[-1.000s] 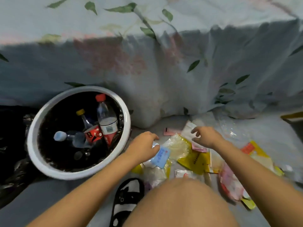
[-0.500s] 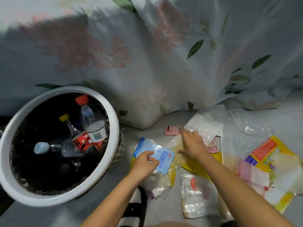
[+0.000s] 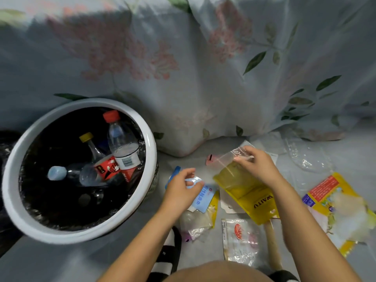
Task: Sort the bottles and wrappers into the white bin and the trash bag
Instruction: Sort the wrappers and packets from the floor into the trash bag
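Lifting the yellow-and-clear plastic pouch (image 3: 242,180) off the floor, our right hand (image 3: 258,165) now pinches its clear top edge, where half a second ago it only pressed flat on the pile. Our left hand (image 3: 181,190), fingers curled, grips the pale blue printed wrapper (image 3: 203,197) just right of the round white bin (image 3: 81,231). We judge both wrappers ready for bagging. Inside the bin's black liner lie clear plastic bottles (image 3: 122,143), red-, yellow- and blue-capped. More wrappers (image 3: 240,239) lie further right of the bin; the black trash bag (image 3: 6,139) shows at its left.
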